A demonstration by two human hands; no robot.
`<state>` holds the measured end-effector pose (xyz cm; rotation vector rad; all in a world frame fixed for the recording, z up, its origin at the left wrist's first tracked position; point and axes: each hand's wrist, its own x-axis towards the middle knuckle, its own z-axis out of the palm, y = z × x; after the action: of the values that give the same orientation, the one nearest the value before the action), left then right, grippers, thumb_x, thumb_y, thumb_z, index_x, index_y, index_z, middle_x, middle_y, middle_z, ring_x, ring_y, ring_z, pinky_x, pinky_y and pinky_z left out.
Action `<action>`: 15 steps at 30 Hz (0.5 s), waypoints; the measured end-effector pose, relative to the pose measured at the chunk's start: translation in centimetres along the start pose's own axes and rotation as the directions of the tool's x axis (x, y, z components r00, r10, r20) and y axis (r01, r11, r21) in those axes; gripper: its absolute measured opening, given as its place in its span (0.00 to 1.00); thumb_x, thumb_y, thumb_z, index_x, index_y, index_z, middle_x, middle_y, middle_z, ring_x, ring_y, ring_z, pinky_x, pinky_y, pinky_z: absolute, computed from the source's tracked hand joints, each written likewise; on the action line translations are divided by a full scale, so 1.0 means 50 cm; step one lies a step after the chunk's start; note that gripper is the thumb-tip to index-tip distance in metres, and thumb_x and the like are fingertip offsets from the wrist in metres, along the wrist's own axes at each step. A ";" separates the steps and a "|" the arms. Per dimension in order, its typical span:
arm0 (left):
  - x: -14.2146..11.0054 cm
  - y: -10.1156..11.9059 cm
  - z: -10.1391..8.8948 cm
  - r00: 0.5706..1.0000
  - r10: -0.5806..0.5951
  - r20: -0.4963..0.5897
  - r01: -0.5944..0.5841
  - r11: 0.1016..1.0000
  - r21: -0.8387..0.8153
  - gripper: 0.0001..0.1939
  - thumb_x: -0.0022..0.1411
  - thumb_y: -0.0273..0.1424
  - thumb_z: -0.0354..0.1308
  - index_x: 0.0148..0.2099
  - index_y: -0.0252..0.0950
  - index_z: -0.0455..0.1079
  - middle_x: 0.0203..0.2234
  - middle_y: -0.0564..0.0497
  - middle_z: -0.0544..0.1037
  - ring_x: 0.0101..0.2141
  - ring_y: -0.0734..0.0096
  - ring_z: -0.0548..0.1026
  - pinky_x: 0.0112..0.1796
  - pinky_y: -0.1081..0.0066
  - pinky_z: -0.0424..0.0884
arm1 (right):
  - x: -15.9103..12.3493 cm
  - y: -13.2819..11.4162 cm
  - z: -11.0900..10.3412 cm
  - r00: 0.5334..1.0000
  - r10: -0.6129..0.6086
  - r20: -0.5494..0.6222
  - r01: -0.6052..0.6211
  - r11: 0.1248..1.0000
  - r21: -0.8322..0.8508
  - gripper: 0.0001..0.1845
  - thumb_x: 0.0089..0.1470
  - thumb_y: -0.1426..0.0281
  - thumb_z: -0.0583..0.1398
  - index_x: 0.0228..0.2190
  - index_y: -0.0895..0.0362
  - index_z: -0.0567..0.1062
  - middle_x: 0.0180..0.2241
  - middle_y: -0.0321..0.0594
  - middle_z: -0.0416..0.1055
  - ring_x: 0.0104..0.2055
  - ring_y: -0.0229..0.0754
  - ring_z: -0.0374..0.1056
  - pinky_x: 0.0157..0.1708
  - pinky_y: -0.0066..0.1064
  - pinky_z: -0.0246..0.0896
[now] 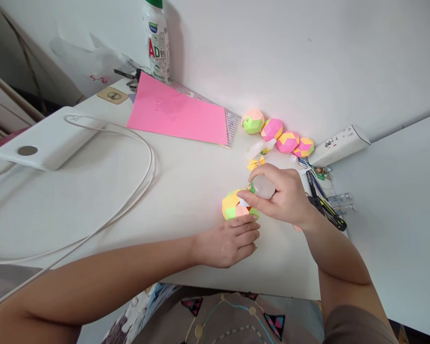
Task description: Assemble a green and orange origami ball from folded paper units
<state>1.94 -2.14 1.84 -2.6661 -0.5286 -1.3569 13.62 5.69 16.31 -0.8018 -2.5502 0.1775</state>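
the paper ball (230, 200) sits on the table (186, 186), just beyond the left hand (225, 243), whose fingertips lie against its near side. the thumb is hidden, so i cannot tell how firmly that hand grips.

the right hand (289, 197) comes in from the right, holding a small clear bottle (264, 187) between thumb and fingers. the bottle's long axis runs roughly left to right, its narrow end pointing left at the ball's upper right part; whether the tip touches cannot be told. both hands are close to the ball, the left on its near side and the right on its right.

yellow paper scraps (255, 163) lie just beyond, and a row of paper balls (271, 129) lies farther off.
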 end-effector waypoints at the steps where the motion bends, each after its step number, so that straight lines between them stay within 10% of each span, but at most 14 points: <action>1: 0.000 0.000 0.000 1.000 0.000 0.000 0.000 1.000 0.000 0.05 0.64 0.22 0.54 0.38 0.29 0.72 0.42 0.41 0.79 0.49 0.55 0.75 0.58 0.53 0.67 | -0.001 0.000 -0.002 1.000 -0.004 0.002 0.004 1.000 -0.009 0.16 0.52 0.57 0.63 0.27 0.57 0.70 0.21 0.34 0.72 0.15 0.29 0.52 0.19 0.26 0.50; 15: -0.001 -0.004 0.003 1.000 0.012 -0.016 -0.012 1.000 -0.001 0.04 0.63 0.22 0.56 0.38 0.29 0.72 0.41 0.42 0.79 0.48 0.57 0.76 0.58 0.54 0.68 | 0.000 -0.003 0.004 1.000 -0.007 -0.006 0.007 1.000 -0.005 0.17 0.52 0.56 0.62 0.27 0.58 0.70 0.23 0.35 0.72 0.14 0.28 0.51 0.19 0.26 0.50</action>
<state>1.93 -1.92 1.69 -2.6526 -0.5098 -1.3750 13.43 5.59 16.18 -0.7944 -2.5485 0.1667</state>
